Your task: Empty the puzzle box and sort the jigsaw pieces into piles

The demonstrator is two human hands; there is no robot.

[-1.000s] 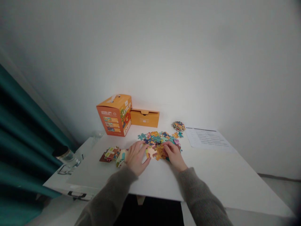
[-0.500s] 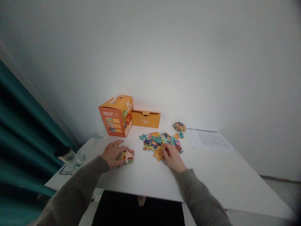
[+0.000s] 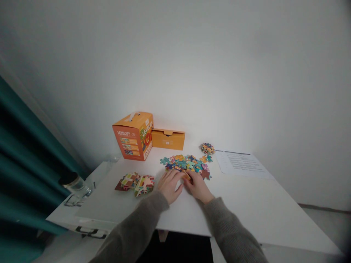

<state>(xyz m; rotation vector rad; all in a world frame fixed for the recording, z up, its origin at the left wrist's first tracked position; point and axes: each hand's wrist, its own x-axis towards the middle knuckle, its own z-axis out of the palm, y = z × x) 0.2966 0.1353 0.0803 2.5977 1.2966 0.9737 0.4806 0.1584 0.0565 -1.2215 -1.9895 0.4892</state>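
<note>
A heap of small mixed-colour jigsaw pieces (image 3: pixel 189 163) lies on the white table. At its near edge my right hand (image 3: pixel 199 187) pinches an orange jigsaw piece (image 3: pixel 187 176), which the fingers partly cover. My left hand (image 3: pixel 170 185) is close beside it, fingers stretched toward the same orange piece and thumb held apart. Its fingertips reach the piece or stop just short; I cannot tell which. To the left of my hands sit two stacks of larger jigsaw pieces, a near stack (image 3: pixel 144 185) and a farther stack (image 3: pixel 129 180).
An orange puzzle box (image 3: pixel 128 140) and a lower open orange box (image 3: pixel 168 140) stand by the wall. A round pile of pieces (image 3: pixel 207 148) lies behind the heap, beside a printed sheet (image 3: pixel 241 162). At far left are a glass jar (image 3: pixel 79 185) and glasses (image 3: pixel 72 201).
My left hand has left the piece stacks and moved right, next to my right hand. Both stacks now show fully. The orange piece is now tilted up between my hands.
</note>
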